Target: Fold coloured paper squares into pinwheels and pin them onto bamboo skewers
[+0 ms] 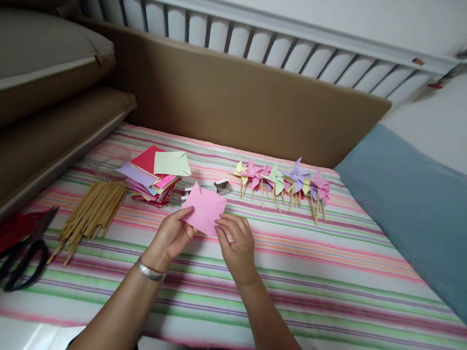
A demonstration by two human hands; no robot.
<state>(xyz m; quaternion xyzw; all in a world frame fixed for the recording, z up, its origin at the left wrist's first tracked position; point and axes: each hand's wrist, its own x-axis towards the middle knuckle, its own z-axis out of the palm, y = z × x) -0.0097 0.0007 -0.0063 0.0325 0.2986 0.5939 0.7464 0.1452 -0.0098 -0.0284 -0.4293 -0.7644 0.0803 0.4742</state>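
Left hand and right hand pinch pink paper

A single head-worn camera looks forward and down from just above the person's own arms, close over the striped cloth, facing the brown headboard and white rail beyond, with the hands near the middle of the frame.

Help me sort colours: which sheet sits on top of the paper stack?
The pale yellow-green sheet, lying skewed at the stack's top right. The red and purple sheets poke out beneath it, while the pink sheet is apart, held in both hands.
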